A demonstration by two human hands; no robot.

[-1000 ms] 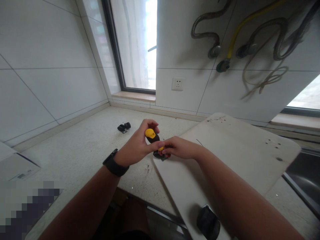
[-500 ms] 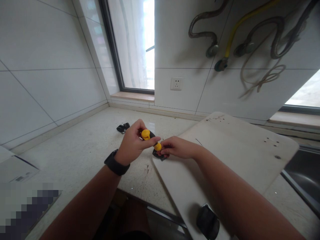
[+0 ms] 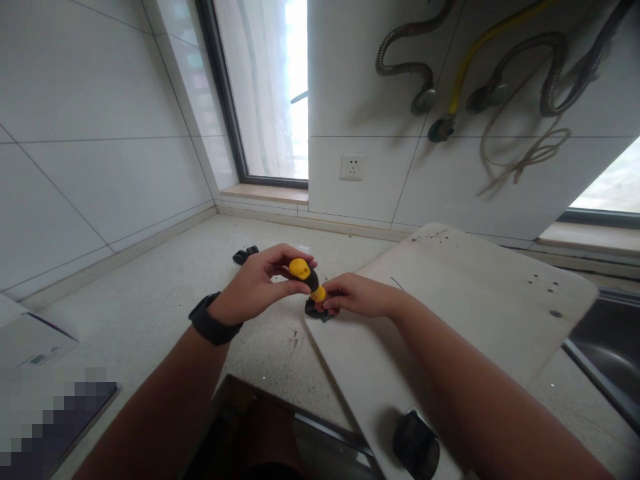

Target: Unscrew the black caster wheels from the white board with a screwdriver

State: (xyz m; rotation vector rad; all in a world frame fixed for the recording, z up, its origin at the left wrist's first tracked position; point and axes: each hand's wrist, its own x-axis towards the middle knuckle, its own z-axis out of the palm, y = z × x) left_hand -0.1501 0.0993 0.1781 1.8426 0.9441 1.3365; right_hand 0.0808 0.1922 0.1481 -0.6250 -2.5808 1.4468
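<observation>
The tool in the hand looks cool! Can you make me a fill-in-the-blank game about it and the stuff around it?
1. The left hand grips a tool that is black and ____.
2. The dark band goes around the ____ wrist.
3. The socket is set in the ____.
4. The board lies under the ____ forearm.

Missing words: yellow; left; wall; right.

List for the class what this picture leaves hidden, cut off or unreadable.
All in the head view:
Yellow-and-black tool: lower end hidden by the right hand.
Black part at the board's corner: partly covered by that hand.
Black piece beyond the left hand: partly hidden by it.
White box: markings too small; cut by left edge.
</observation>
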